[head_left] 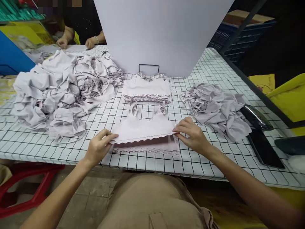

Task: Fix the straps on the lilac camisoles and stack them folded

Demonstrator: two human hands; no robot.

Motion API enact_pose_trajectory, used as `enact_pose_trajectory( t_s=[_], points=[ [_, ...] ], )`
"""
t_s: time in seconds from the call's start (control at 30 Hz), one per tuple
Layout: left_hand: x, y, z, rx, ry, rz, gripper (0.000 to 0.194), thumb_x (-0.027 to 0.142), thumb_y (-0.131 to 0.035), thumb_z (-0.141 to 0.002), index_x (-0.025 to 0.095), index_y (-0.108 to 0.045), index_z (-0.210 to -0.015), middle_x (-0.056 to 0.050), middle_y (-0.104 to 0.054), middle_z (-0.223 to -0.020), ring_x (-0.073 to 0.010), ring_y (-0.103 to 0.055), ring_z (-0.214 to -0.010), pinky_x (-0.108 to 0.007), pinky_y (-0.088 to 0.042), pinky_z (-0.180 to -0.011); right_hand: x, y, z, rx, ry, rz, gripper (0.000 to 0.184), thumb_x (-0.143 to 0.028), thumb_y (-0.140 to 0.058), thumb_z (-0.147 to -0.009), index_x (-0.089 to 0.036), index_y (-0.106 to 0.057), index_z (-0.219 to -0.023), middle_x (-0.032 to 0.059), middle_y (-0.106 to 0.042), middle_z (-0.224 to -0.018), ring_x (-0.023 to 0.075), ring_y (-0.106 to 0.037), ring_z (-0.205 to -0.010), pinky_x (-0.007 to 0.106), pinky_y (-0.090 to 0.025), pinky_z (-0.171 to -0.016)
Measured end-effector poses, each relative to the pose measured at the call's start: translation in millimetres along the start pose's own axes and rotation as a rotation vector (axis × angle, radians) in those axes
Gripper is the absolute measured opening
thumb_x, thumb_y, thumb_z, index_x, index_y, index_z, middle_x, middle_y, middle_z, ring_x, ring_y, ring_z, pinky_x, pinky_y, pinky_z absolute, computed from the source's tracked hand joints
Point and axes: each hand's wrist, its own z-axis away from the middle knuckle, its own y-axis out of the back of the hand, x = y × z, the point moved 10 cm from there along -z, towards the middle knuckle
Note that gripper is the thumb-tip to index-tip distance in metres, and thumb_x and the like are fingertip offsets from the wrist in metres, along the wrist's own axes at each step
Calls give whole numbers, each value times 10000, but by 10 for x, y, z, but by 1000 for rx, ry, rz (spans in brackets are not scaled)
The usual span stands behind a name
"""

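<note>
A pale pinkish-grey bra top (143, 128) with thin straps and a wavy hem is stretched between my two hands. My left hand (100, 144) pinches its left lower corner, and my right hand (192, 133) pinches the right one. The hem is lifted a little above a small stack of similar tops (147, 147) lying beneath it, while the straps rest toward the back. Just behind lies a neat, taller stack of folded tops (146, 87), with layered wavy edges facing me.
A large heap of crumpled tops (64, 89) spreads at left, a smaller heap (216, 108) at right. Beside that lie a phone (265, 148) and a shiny dark object (257, 117). A white board (162, 35) stands behind on the grid-patterned table (133, 162). Another person's hands (90, 42) work at far left.
</note>
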Motion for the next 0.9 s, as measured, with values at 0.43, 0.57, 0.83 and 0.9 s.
enact_pose_trajectory(
  t_s=[0.43, 0.57, 0.83, 0.9],
  points=[
    [-501, -191, -681, -67, 370, 338, 200, 273, -633, -835, 227, -785, -958, -78, -726, -973, -201, -637, -810, -325, -501, -734, -242, -221, -151, -55, 93, 82, 346, -318, -494, -1019, -209, -643, -1312, 147, -710, -1226, 309, -634, -1142, 558, -464, -1011],
    [-792, -613, -1094, -115, 577, 483, 229, 399, -754, -722, 175, -767, -765, -72, -733, -780, -178, -595, -685, -291, -449, -653, -79, -312, -996, -25, 62, -6, 243, -239, -529, -989, -167, -729, -1106, 123, -723, -999, 261, -610, -936, 431, -524, -858],
    [-968, -1016, -1217, -164, 641, 428, 282, 431, -822, -620, 173, -711, -642, -14, -669, -618, -158, -555, -617, -280, -382, -591, 361, -1273, -2051, -244, -188, 218, 282, -223, -519, -983, -121, -765, -889, 163, -703, -985, 301, -552, -1026, 492, -452, -932],
    [-1006, -1031, -1204, -160, 635, 449, 281, 433, -808, -635, 169, -714, -652, -24, -677, -626, -165, -564, -613, -287, -402, -594, 381, -1419, -2208, -234, -205, 255, 240, -226, -589, -936, -103, -763, -825, 202, -698, -981, 361, -503, -1075, 624, -373, -975]
  ],
)
